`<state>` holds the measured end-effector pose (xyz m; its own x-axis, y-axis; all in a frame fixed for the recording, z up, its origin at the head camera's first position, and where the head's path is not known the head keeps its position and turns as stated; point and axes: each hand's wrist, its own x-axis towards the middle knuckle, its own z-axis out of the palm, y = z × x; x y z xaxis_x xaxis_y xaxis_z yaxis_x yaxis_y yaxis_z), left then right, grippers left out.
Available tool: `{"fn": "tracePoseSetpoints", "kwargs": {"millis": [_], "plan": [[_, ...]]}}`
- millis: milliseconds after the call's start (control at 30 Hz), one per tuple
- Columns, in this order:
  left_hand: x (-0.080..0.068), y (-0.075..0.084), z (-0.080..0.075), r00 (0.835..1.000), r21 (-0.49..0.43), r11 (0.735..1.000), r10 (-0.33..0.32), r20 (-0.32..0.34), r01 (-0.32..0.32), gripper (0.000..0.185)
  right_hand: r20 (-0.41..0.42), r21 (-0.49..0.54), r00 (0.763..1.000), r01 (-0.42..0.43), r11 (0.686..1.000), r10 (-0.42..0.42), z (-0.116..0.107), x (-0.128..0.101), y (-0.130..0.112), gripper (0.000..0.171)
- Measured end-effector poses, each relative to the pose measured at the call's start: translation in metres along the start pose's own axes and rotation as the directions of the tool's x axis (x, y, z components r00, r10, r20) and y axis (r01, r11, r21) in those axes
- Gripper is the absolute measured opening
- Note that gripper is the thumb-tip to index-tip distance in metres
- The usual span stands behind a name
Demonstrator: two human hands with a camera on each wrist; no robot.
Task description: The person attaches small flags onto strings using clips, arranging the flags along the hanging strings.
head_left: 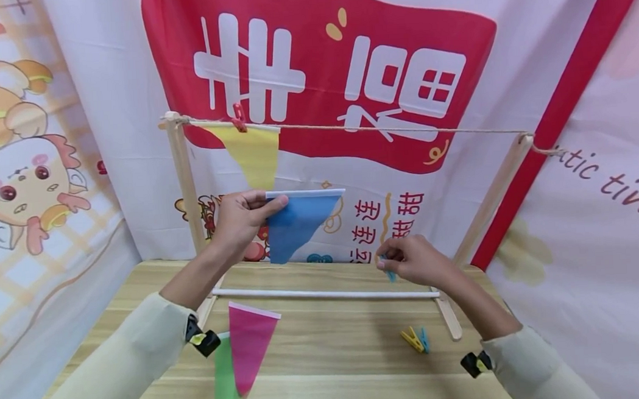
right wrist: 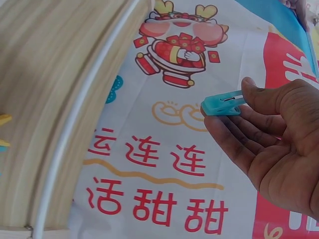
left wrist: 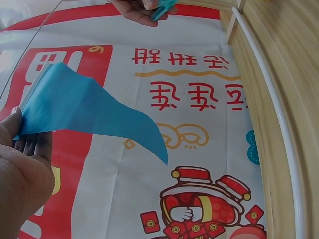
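My left hand pinches the white top edge of a blue triangular flag and holds it up below the string; in the left wrist view the blue flag hangs from my fingers. My right hand holds a teal clothespin above the table, and the right wrist view shows that clothespin between thumb and fingers. A yellow flag hangs on the string under a red clothespin.
A wooden frame with posts and a white crossbar stands on the wooden table. A pink flag and a green flag lie near my left sleeve. Yellow and blue clothespins lie at the right. Printed cloth hangs behind.
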<state>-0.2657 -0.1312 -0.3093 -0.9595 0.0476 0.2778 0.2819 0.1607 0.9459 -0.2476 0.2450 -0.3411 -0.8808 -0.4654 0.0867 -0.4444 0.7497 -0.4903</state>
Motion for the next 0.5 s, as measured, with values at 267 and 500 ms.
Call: {"fn": "tracePoseSetpoints", "kwargs": {"millis": [267, 500], "plan": [[0.01, 0.004, -0.002, 1.0, 0.035, 0.999, 0.016, 0.012, -0.016, 0.051, -0.024, -0.01, 1.0, -0.014, 1.0, 0.014, -0.009, 0.004, -0.01, 0.022], [0.018, 0.01, -0.002, 1.0, -0.024, 1.0, 0.005, 0.016, -0.004, 0.05, -0.036, -0.021, 0.999, 0.007, 1.0, -0.008, -0.016, 0.007, -0.017, 0.026]]}}
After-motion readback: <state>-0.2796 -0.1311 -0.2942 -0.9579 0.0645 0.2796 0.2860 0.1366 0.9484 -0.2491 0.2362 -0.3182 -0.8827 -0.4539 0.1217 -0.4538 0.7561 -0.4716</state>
